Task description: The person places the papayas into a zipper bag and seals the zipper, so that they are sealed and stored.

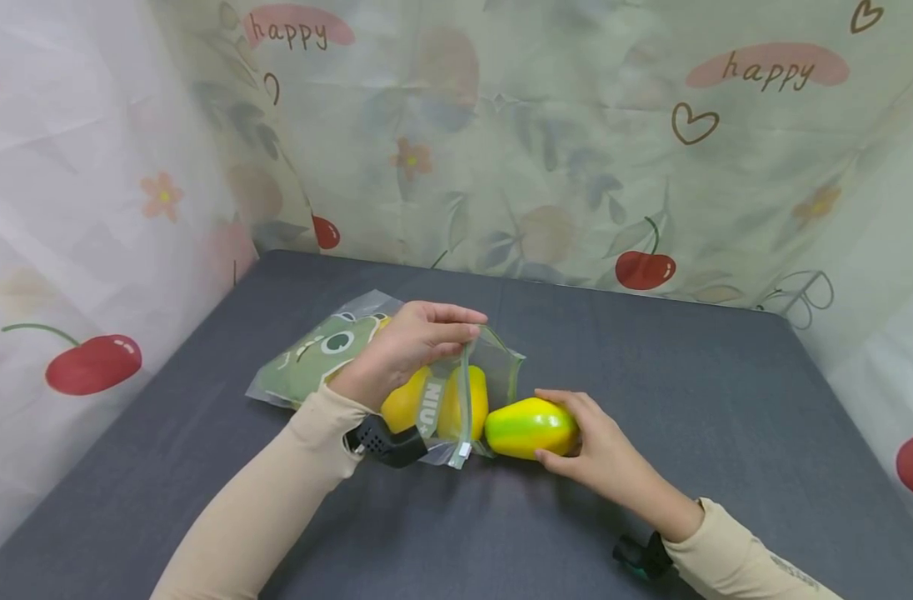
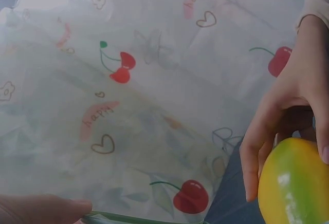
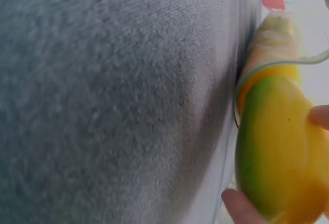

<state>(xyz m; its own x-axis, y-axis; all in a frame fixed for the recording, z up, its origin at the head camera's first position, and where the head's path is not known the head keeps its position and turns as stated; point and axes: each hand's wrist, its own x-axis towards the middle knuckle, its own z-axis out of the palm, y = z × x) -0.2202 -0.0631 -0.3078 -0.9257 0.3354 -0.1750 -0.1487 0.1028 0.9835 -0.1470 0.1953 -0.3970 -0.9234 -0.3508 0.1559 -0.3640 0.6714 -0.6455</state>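
A clear zip bag (image 1: 317,358) printed with a green cartoon face lies on its side, its mouth facing right. Yellow fruit (image 1: 404,404) shows through its plastic. My left hand (image 1: 407,346) pinches the upper rim of the mouth and holds it raised; in the left wrist view its thumb (image 2: 46,209) lies along the green edge. With thumb and fingers spread round it, my right hand (image 1: 606,450) grips a yellow-green papaya (image 1: 531,427) at its right end. The papaya's far end is at the bag's opening, as the right wrist view also shows beside the green rim (image 3: 272,64).
A dark grey cloth (image 1: 689,400) covers the table. Patterned curtains (image 1: 516,158) with cherries and hearts hang behind it and at both sides. A white slider (image 1: 465,451) sits at the near end of the bag's zip.
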